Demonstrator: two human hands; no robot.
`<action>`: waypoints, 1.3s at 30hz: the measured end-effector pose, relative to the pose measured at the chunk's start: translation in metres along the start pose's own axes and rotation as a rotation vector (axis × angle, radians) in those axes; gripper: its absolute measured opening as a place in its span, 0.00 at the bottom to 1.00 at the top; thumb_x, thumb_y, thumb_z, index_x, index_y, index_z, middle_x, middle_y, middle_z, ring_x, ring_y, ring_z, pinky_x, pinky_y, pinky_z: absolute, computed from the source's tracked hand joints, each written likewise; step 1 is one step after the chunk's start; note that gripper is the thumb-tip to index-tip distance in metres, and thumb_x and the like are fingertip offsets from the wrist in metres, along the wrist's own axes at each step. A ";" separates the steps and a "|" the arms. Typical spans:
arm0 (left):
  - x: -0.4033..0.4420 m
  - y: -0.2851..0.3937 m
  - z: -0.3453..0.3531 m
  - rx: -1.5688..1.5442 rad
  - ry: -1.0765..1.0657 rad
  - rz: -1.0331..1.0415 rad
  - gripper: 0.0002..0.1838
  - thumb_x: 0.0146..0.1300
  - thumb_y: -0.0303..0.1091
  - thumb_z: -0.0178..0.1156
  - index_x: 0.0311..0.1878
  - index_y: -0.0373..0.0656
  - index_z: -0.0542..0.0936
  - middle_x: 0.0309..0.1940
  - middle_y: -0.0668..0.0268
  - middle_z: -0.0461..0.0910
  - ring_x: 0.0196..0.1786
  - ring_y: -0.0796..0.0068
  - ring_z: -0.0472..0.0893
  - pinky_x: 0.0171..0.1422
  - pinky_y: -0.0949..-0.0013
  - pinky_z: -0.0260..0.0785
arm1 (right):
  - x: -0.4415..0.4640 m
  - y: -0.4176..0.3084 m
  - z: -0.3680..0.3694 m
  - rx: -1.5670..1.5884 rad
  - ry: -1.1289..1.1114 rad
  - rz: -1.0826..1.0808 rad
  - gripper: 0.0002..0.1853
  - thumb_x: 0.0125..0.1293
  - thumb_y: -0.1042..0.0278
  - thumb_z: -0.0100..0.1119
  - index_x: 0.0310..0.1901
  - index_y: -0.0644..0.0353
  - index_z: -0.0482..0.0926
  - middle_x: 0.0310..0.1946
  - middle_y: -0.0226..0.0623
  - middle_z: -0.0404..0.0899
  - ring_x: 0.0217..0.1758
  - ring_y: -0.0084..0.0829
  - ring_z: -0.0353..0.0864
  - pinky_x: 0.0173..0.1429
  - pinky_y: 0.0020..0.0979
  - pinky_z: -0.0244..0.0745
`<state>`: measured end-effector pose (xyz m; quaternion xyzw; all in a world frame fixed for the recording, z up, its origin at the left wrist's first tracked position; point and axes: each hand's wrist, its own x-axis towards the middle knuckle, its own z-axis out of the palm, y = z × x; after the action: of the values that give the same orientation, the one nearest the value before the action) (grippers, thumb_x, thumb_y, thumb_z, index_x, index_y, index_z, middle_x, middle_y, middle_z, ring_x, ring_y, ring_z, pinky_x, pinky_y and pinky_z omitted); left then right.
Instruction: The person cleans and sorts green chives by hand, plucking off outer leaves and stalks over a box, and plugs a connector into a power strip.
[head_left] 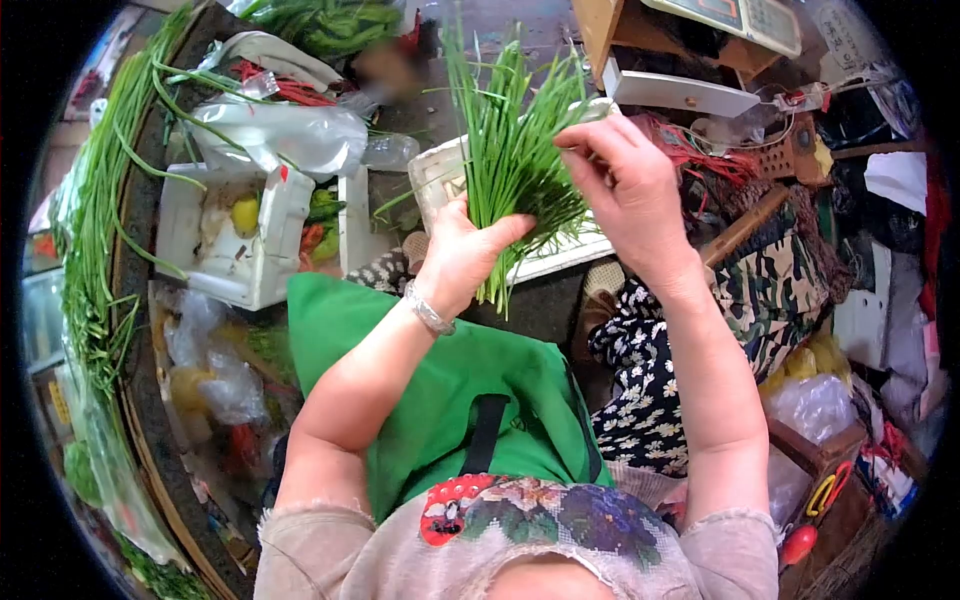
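A thick bunch of long, flat green garlic chives [510, 130] stands almost upright in front of me. My left hand [470, 245], with a silver bracelet on its wrist, is wrapped round the lower part of the bunch. On the right side of the leaves is my right hand [625, 180]. Its fingers are curled in and the thumb comes close to the index finger; whatever lies between them is too small to make out. Behind and below the bunch sits a white foam box [560, 255] with green leaf bits in it.
More long chives [95, 230] lie along a ledge at the left. A second foam box [230, 285] holds a few vegetables. A wooden cabinet with a white drawer [680, 92] stands at the back right. A green apron [430, 370] covers my lap.
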<state>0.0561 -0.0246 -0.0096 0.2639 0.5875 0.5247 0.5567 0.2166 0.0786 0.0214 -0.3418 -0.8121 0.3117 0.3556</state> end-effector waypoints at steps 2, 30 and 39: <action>0.000 -0.007 0.002 0.041 -0.055 0.024 0.18 0.56 0.21 0.67 0.51 0.36 0.79 0.44 0.67 0.83 0.44 0.79 0.81 0.52 0.72 0.74 | -0.002 -0.002 0.007 0.004 0.003 -0.057 0.09 0.59 0.72 0.62 0.42 0.56 0.79 0.36 0.39 0.77 0.40 0.43 0.80 0.40 0.37 0.76; 0.001 -0.008 0.012 -0.037 -0.130 0.032 0.15 0.62 0.25 0.63 0.53 0.38 0.79 0.46 0.69 0.82 0.46 0.81 0.79 0.54 0.72 0.72 | -0.012 0.002 0.020 -0.163 -0.005 -0.036 0.07 0.54 0.72 0.63 0.31 0.58 0.73 0.30 0.40 0.74 0.30 0.45 0.79 0.33 0.41 0.75; -0.002 -0.007 0.007 0.005 -0.070 0.007 0.17 0.60 0.24 0.65 0.52 0.37 0.79 0.46 0.67 0.83 0.45 0.79 0.80 0.55 0.71 0.72 | -0.001 0.009 -0.003 0.159 0.035 0.121 0.05 0.57 0.75 0.59 0.35 0.64 0.76 0.29 0.41 0.77 0.32 0.37 0.78 0.38 0.33 0.74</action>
<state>0.0650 -0.0258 -0.0143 0.2856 0.5682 0.5156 0.5743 0.2227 0.0834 0.0161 -0.3663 -0.7565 0.3898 0.3762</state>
